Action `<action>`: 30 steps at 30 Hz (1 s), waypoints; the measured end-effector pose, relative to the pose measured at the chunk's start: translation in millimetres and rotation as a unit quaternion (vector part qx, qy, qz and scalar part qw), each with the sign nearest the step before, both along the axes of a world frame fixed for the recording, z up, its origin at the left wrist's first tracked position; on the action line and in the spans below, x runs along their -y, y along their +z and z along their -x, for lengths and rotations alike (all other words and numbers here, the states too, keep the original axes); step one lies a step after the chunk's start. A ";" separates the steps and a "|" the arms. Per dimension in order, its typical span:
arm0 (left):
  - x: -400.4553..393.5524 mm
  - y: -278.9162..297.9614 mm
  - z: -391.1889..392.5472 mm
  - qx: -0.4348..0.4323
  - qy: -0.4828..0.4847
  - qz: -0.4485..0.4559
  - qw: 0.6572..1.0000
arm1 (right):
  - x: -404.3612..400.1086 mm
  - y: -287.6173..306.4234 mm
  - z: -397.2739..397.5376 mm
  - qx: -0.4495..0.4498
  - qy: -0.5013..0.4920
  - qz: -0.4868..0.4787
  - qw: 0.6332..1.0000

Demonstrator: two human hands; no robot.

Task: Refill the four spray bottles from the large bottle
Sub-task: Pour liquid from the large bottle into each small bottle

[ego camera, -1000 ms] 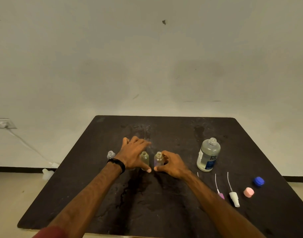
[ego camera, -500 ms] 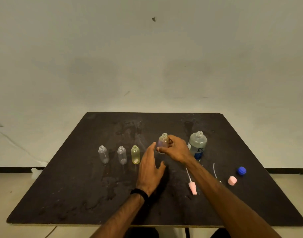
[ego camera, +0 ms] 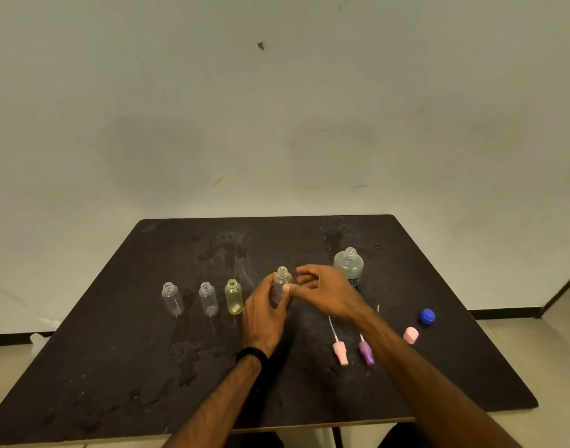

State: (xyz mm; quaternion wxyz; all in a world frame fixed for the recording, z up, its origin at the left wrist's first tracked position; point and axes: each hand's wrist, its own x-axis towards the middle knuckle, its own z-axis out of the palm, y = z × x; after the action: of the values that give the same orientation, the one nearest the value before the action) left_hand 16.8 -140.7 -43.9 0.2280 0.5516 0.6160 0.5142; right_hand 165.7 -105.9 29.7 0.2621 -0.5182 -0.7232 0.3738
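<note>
**Q:** What have you got hold of?

**Me:** A small, clear plastic spray bottle with a faint pink-purple tint (ego camera: pixel 281 286), its neck open and its sprayer off. My left hand (ego camera: pixel 264 313) is curled round its body from the near side, and my right hand (ego camera: pixel 322 291) pinches it from the right, thumb on the wall. It sits upright between them, over the black tabletop (ego camera: pixel 115 367), at the right end of the row of small bottles. I can't tell whether its base is touching the table.

**Q:** How will it handle?

**Me:** Very light, I'd judge, with thin walls that give if squeezed. The table shows wet patches, so it may be slick. I'd grip low on the body and keep the neck free for pouring.

**Q:** And the source?

**Me:** The large clear plastic bottle with the blue label (ego camera: pixel 349 268) stands uncapped just behind my right hand. It looks partly full, so it is heavier and will slosh; I'd wrap it round the middle.

**Q:** The rest?

**Me:** Two clear small bottles (ego camera: pixel 172 299) (ego camera: pixel 208 299) and a yellow-tinted one (ego camera: pixel 233 296) stand open in a row to the left. A pink sprayer head (ego camera: pixel 340 350) and a purple sprayer head (ego camera: pixel 366 350) lie near my right forearm, with a pink cap (ego camera: pixel 410 335) and a blue screw cap (ego camera: pixel 427 316) beyond.
</note>
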 end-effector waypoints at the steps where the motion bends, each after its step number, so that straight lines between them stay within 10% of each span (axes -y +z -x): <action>1: -0.5 1.1 0.0 0.002 -0.001 -0.004 1.000 | 5.5 8.1 -7.7 -0.021 -0.032 -0.052 0.998; 5: -5.0 2.5 1.7 0.009 -0.009 -0.003 1.000 | 8.8 32.4 -58.0 -0.096 -0.218 -0.243 0.940; 14: -8.4 -3.0 -2.0 0.036 -0.007 0.009 0.999 | -25.9 -23.3 -106.9 -0.008 -0.090 0.017 0.996; 30: -11.3 -11.2 5.6 0.047 -0.012 0.021 0.999 | -38.3 -54.2 -83.7 -0.092 -0.140 -0.006 0.986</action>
State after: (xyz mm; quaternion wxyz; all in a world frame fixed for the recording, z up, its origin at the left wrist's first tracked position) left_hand 11.2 -129.4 -55.0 0.2743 0.5293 0.6084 0.5239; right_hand 249.4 -67.6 -24.5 0.3802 -0.5764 -0.6182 0.3755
